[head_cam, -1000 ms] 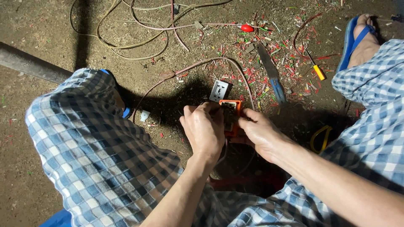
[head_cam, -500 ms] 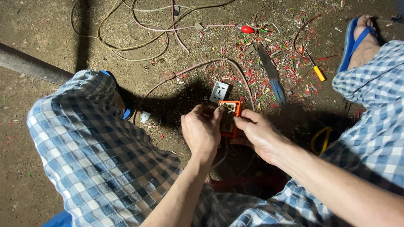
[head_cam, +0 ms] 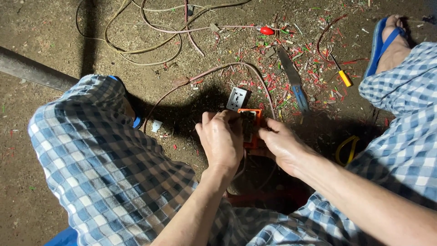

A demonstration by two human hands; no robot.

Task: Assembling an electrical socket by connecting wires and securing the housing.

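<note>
An orange socket box (head_cam: 251, 127) sits between my knees, with a white socket plate (head_cam: 236, 99) lying just beyond it on the dirt floor. My left hand (head_cam: 221, 141) grips the box's left side, fingers curled over its top edge. My right hand (head_cam: 283, 145) presses against the box's right side, fingertips at its rim. A thin wire runs from under the box toward me. What the fingertips pinch inside the box is hidden.
A knife with a blue handle (head_cam: 293, 79) lies beyond the box. A small yellow-handled screwdriver (head_cam: 341, 74) and a red-handled tool (head_cam: 265, 30) lie among wire scraps. Looped cables (head_cam: 150, 43) cover the far floor. A dark pipe (head_cam: 36, 73) lies left; yellow-handled pliers (head_cam: 346, 148) right.
Both hands have stayed on the orange box with small finger shifts. The view has moved slightly.
</note>
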